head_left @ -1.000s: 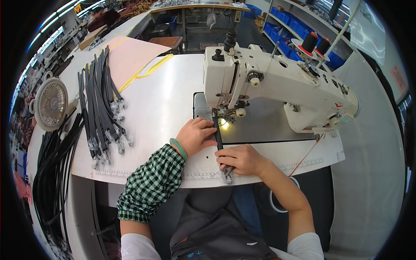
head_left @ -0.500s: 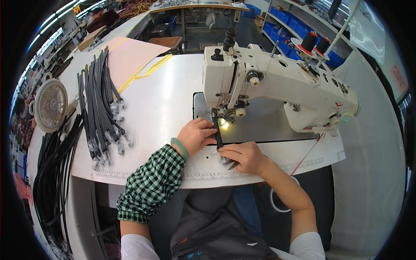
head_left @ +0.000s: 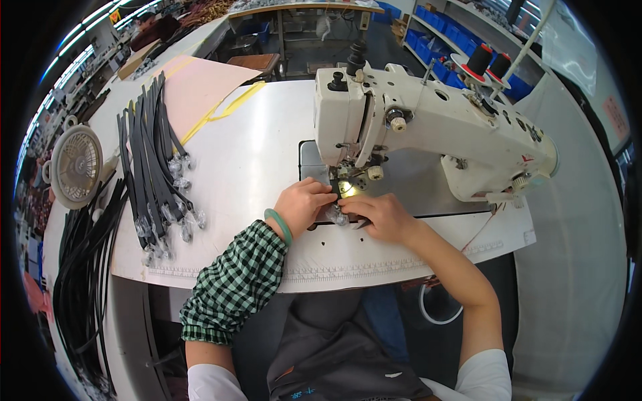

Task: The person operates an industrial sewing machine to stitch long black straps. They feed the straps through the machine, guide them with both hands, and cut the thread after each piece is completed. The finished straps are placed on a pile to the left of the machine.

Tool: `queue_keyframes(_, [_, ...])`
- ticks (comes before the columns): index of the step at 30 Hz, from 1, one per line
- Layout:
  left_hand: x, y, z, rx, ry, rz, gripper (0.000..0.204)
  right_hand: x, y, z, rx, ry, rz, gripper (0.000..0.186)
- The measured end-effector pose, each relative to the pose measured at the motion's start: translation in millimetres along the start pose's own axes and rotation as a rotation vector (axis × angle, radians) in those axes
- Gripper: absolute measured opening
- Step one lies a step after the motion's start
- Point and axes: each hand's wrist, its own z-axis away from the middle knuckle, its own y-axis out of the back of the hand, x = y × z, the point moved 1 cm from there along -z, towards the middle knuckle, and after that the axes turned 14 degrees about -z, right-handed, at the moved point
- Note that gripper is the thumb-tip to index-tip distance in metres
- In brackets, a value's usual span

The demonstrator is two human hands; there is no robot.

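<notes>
A narrow black strap lies under the needle area of a white sewing machine, its near end wrapped in clear plastic. My left hand is closed on the strap's left side, fingertips just in front of the presser foot. From the right, my right hand pinches the strap near the wrapped end. A pointed metal blade pokes out below its fingers, perhaps from thread snips; the rest is hidden in the palm. The machine's lamp lights the metal bed plate beside the fingers.
Left on the table lie several black straps with plastic-wrapped ends. Longer black strips hang over the left edge beside a small fan. Pink sheet material lies behind. Thread spools stand right of the machine.
Both hands have moved away from me toward the needle, the right one more. The strap has slid farther under the machine, its wrapped end now close to the presser foot.
</notes>
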Motion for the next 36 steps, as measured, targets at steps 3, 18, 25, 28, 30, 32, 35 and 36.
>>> queue_keyframes(3, [0,0,-3,0.015,0.024,-0.058,0.021,-1,0,-4,0.030,-0.034,0.056,0.038])
queue_keyframes(18, [27,-12,-6,-0.025,0.136,-0.225,0.024,65,354,183,1.253,-0.354,1.204,0.035])
queue_keyframes(25, [21,-11,2,-0.067,0.190,-0.215,0.026,125,386,233,1.033,-0.934,0.455,0.043])
queue_keyframes(28, [24,-10,-5,-0.070,0.173,-0.215,0.026,138,356,276,1.310,-0.876,0.231,0.045])
queue_keyframes(30, [26,-12,-9,-0.062,0.164,-0.210,0.025,153,337,302,1.463,-0.663,0.156,0.046])
queue_keyframes(32, [22,-10,-4,-0.079,0.178,-0.245,0.024,167,292,282,1.575,-0.601,0.085,0.046])
queue_keyframes(35, [20,-6,-7,-0.146,0.172,-0.258,0.023,155,305,279,1.518,-0.726,0.325,0.049])
queue_keyframes(36, [21,-8,-6,-0.130,0.165,-0.261,0.023,147,316,279,1.476,-0.725,0.450,0.049])
